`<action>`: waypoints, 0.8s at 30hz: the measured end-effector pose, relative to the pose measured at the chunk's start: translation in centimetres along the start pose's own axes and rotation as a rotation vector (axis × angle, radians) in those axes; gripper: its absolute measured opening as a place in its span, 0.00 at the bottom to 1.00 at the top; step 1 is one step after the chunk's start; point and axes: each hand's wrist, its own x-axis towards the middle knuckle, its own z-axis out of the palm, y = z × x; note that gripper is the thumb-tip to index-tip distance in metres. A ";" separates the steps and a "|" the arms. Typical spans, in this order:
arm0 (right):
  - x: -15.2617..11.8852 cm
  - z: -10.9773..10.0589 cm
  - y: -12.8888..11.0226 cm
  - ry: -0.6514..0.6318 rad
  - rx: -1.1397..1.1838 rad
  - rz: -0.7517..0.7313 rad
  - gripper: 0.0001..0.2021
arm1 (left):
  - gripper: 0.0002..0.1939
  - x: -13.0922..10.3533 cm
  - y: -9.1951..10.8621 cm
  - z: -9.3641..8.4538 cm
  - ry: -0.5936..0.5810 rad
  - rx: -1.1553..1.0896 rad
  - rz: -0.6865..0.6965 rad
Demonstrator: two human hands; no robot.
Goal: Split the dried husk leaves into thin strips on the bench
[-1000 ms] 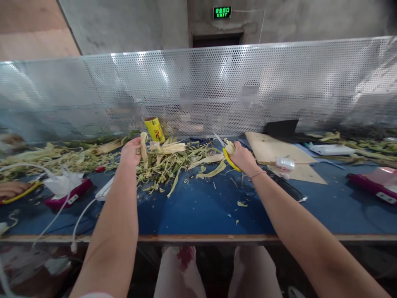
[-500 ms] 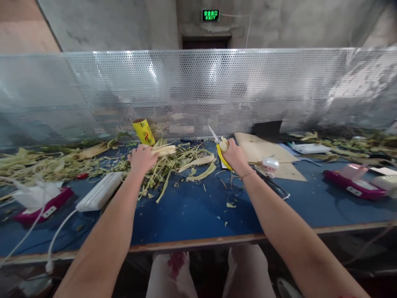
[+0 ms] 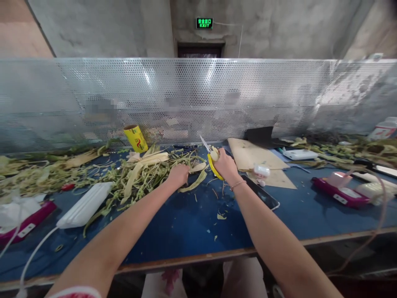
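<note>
My right hand (image 3: 226, 165) is closed around a pair of scissors (image 3: 214, 169) with a yellow handle. Its thin metal blades (image 3: 204, 143) point up and away to the left, and a pale lump shows by the thumb. My left hand (image 3: 179, 176) lies low over the right end of a heap of dried plant stalks (image 3: 145, 171). Its fingers curl round some of the stems, though the fingertips are hidden. Just right of it, a pale dry leaf strip (image 3: 197, 181) curves over the blue table (image 3: 186, 219).
A yellow cardboard tube (image 3: 135, 138) stands tilted by the perforated metal screen (image 3: 198, 87). At left lie a white power strip (image 3: 87, 207) and a magenta box (image 3: 34, 219). A phone (image 3: 260, 192), brown card (image 3: 254, 155) and another magenta box (image 3: 339, 192) are at right.
My left hand has left the wide pale husk and moved right to the heap's near right end. The husk and stalks have shifted left. My right hand keeps hold of the scissors.
</note>
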 end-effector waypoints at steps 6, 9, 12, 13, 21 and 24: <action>-0.1 0.2 -0.2 -0.020 0.003 -0.042 0.18 | 0.18 0.9 -3.2 -5.7 0.083 -0.141 -0.106; -0.1 0.3 -0.1 -0.013 -0.006 -0.049 0.17 | 0.19 2.3 -6.5 -9.0 0.184 -0.104 -0.327; -0.1 0.3 -0.1 -0.012 -0.012 -0.048 0.17 | 0.19 2.7 -9.9 -10.2 0.289 0.013 -0.473; -0.1 0.3 -0.1 -0.015 -0.013 -0.048 0.17 | 0.18 2.5 -10.7 -10.1 0.294 0.075 -0.498; -0.6 0.7 -0.6 -0.057 -0.028 -0.091 0.16 | 0.12 -1.2 -11.2 -6.4 -0.161 0.165 -0.285; -0.9 0.8 -0.7 -0.076 -0.026 -0.119 0.17 | 0.08 -2.0 -10.9 -5.9 -0.106 0.201 -0.324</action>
